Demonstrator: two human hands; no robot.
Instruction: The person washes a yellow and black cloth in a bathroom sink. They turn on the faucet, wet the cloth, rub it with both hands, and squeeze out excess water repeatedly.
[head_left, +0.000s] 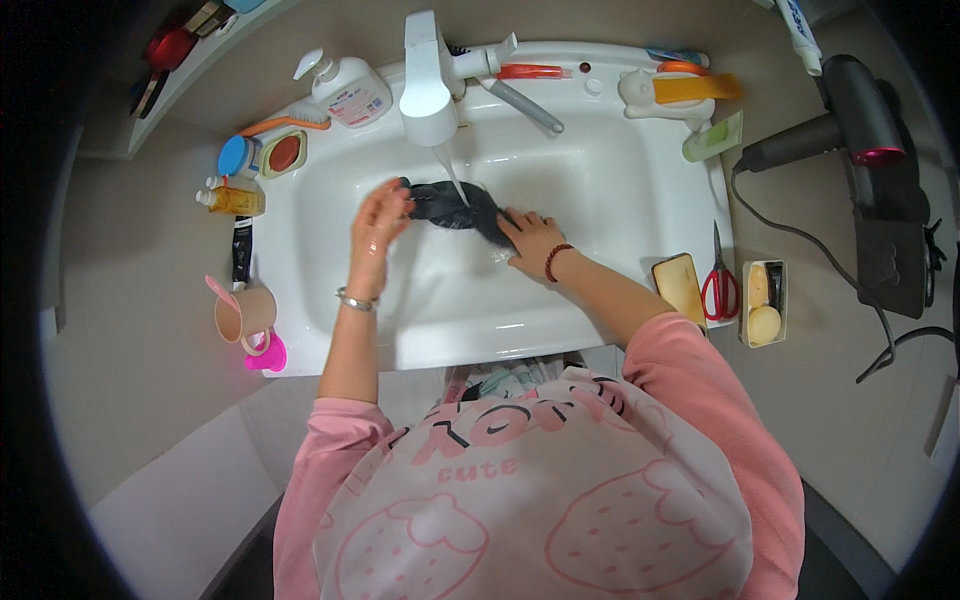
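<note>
A dark wet cloth (450, 204) lies stretched across the white washbasin (352, 341), bunched and narrower toward the right. Pinched between the fingers of my left hand (381, 217) is its left end; water drops glisten on that hand and wrist. My right hand (536, 241) grips the right end from above, low against the basin floor, and its fingers hide part of the fabric. From the white faucet (429, 97) a thin stream of water (452, 176) falls onto the middle of the cloth. Whether the cloth is a garment cannot be told.
Along the back rim stand a pump bottle (351, 90) and a grey-handled brush (525, 105). At right lie a phone (679, 289), red-handled scissors (721, 289) and a soap box (763, 304); a hair dryer (862, 112) hangs on the wall. A cup (244, 315) is at left.
</note>
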